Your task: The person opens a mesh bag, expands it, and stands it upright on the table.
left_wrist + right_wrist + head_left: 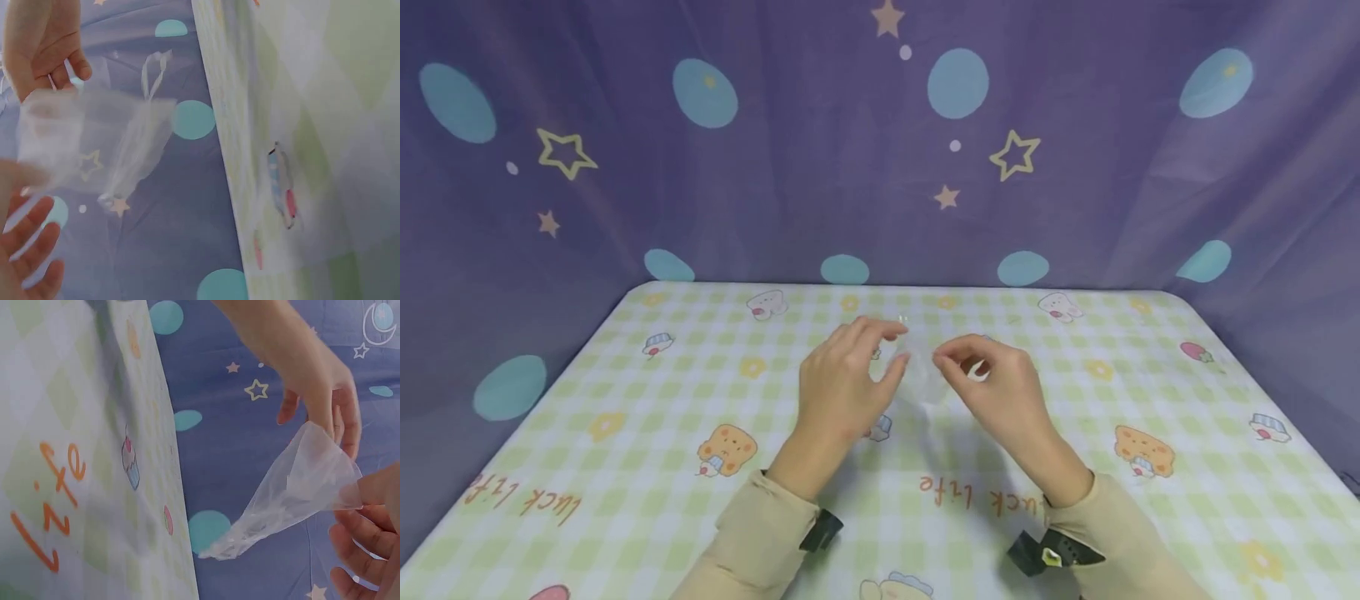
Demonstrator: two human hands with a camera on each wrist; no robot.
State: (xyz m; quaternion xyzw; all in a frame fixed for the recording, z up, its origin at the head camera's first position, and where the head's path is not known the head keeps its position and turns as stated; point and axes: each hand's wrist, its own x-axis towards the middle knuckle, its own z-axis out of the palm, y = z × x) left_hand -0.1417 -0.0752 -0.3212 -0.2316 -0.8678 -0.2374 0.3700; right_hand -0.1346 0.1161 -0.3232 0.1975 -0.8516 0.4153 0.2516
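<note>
Between the two hands hangs a small, thin, translucent white bag (925, 379), with a narrow loop of the same colour at one end in the left wrist view. My right hand (1003, 387) pinches its edge between thumb and fingertips; that pinch shows at the bag's (294, 487) corner in the right wrist view. On the other side, my left hand (842, 379) has its thumb and index finger apart, fingertips right at the bag's edge. Its other fingers (34, 250) are spread in the left wrist view. The bag's lower end tapers and looks crumpled in the right wrist view.
A table with a green-and-white checked cloth (647, 400) lies under the hands, printed with cartoon food and lettering. Behind it hangs a purple curtain (820, 167) with stars and blue dots. Dark straps (1056, 552) sit on the beige sleeves (752, 533).
</note>
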